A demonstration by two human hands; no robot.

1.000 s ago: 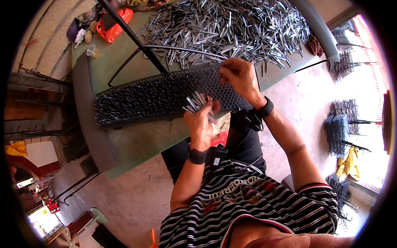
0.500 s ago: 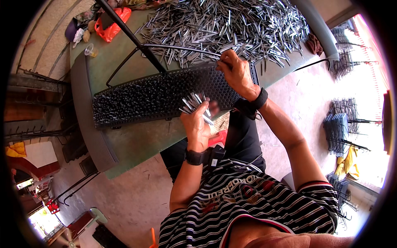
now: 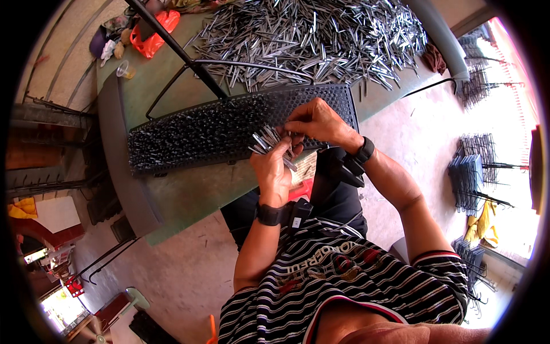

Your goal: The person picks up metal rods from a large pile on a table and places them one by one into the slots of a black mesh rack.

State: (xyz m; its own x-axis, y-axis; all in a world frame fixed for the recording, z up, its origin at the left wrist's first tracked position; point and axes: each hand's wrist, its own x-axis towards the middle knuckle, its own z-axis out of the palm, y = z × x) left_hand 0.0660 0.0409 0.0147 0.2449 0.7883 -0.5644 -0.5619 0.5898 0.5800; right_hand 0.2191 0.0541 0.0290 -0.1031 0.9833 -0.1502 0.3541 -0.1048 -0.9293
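My left hand (image 3: 274, 176) is closed round a fanned bundle of thin metal strips (image 3: 264, 139), whose ends stick out past the thumb. At the bundle's right edge, the thumb and fingers of my right hand (image 3: 321, 122) are pinched together; whatever lies between them is too small to make out. Both hands are over the near edge of a long black perforated rack (image 3: 335, 102). Many upright strips (image 3: 189, 137) fill the rack's left and middle holes, while bare holes show toward its right end.
A large heap of loose metal strips (image 3: 321, 46) covers the far side of the green table (image 3: 200, 203). A black metal bar (image 3: 177, 51) slants over the rack's far side. A red plastic bag (image 3: 154, 34) and a clear cup (image 3: 124, 70) stand far left. Wire racks (image 3: 467, 175) are at right.
My right hand has moved from the rack's far right part back toward me and left, to the bundle. My left hand stays almost in place with its strips.
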